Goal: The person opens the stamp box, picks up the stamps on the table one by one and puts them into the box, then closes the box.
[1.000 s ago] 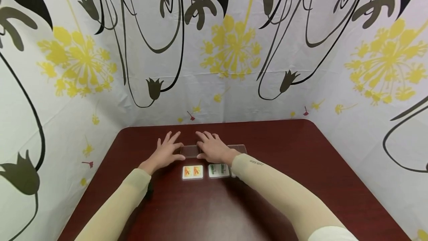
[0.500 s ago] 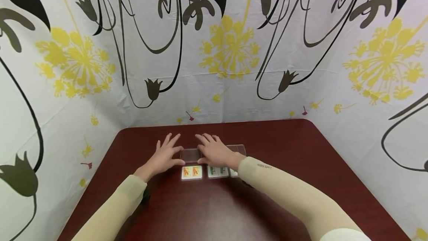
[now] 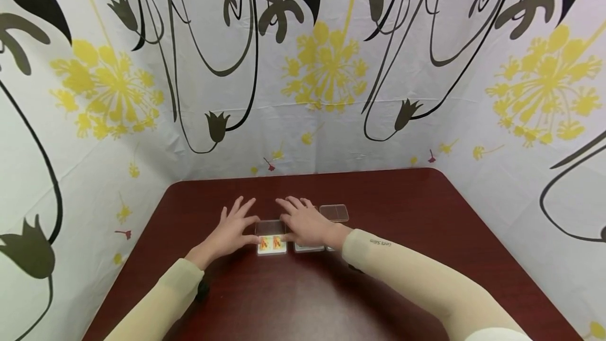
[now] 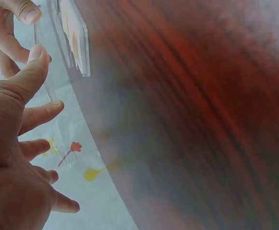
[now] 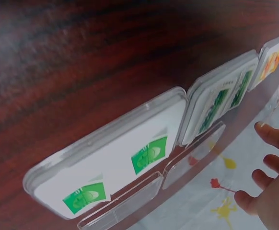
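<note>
Between both hands a clear plastic lid (image 3: 270,227) hangs level, just behind and above a small clear case with two orange pictures (image 3: 272,246). My left hand (image 3: 229,230) pinches its left edge between thumb and index finger, the other fingers spread. On the opposite edge my right hand (image 3: 306,224) holds it with thumb and fingers. In the left wrist view the lid (image 4: 52,93) shows nearly edge-on, beside the left hand (image 4: 15,129). The right wrist view shows part of the right hand (image 5: 273,187) near the orange-pictured case (image 5: 273,62).
Two more cases stand in the row, one with dark green pictures (image 5: 221,103) and one with bright green pictures (image 5: 115,158). Behind them lie two clear lids, one (image 5: 194,155) at the middle and one (image 3: 334,213) at the right. A patterned cloth (image 3: 303,146) backs the dark red table (image 3: 393,214).
Both hands have drawn the clear lid toward the person, from behind the orange-pictured case to its back edge. The right wrist now hides more of the right-hand cases.
</note>
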Action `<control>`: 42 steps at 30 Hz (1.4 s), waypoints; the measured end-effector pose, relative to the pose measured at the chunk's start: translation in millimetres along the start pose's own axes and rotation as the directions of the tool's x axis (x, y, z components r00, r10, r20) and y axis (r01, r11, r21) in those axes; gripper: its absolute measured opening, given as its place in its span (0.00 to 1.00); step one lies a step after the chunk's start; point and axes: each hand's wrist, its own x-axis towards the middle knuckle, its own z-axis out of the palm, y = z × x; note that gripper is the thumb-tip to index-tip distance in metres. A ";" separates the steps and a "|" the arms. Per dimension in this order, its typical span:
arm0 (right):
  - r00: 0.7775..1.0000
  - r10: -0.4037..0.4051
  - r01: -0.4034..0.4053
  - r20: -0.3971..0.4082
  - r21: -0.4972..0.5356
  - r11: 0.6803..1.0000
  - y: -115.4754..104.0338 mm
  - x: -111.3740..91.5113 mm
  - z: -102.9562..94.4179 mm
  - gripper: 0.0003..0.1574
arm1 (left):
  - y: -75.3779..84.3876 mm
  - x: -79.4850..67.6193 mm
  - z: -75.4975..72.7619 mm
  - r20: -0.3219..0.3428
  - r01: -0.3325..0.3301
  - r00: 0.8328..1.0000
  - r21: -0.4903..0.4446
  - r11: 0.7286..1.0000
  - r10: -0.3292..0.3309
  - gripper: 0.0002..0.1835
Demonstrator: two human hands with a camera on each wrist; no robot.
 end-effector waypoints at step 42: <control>1.000 -0.016 0.016 -0.004 0.051 0.999 -16.6 -14.0 14.3 0.36 | 6.3 -15.5 22.0 0.019 0.022 1.000 0.035 0.999 -0.022 0.28</control>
